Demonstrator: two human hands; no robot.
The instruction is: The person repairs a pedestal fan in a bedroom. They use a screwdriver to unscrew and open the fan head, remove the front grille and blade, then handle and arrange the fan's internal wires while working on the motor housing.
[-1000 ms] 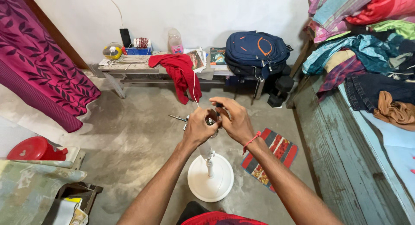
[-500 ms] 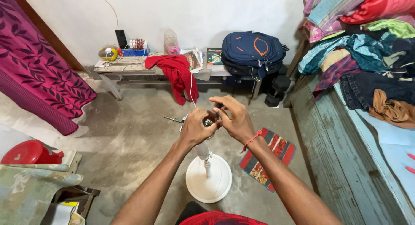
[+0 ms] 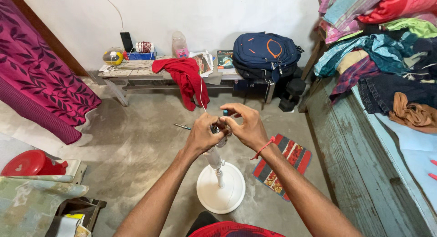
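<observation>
The stand (image 3: 220,187) sits on the floor below you, its pole rising to your hands. Your left hand (image 3: 202,134) grips the pole top; keep it steady. Your right hand (image 3: 243,125) pinches the small fitting (image 3: 215,128) there; turn it squarely, watching the white wire (image 3: 200,89).

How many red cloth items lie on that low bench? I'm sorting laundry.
1: a red garment draped over the front edge of the bench, left of the blue backpack. Others may be hidden behind the backpack.
</observation>
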